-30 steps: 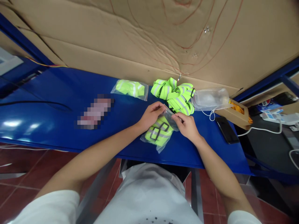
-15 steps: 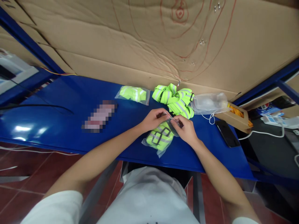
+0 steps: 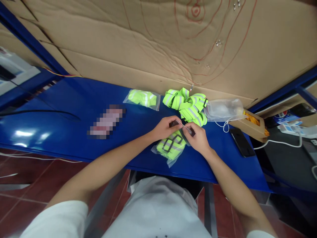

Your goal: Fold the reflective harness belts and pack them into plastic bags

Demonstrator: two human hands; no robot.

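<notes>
A clear plastic bag (image 3: 172, 162) holding a folded neon-yellow strap (image 3: 170, 147) with black buckles lies near the table's front edge. My left hand (image 3: 167, 127) pinches the bag's upper edge from the left. Close beside it, my right hand (image 3: 196, 136) grips the same edge, fingers closed. Behind my hands is a loose pile of neon-yellow straps (image 3: 192, 107) with grey stripes. Another bagged neon-yellow bundle (image 3: 142, 98) rests to the left of that pile.
On the blue table (image 3: 61, 115) are a blurred-out pink item (image 3: 106, 122), a black phone (image 3: 241, 142), a clear plastic package (image 3: 224, 109) and an open cardboard box (image 3: 255, 127). A cardboard panel (image 3: 99, 43) stands at the back.
The view has shifted slightly. Both hands still hold the bag's edge, with only a small change in the fingers.
</notes>
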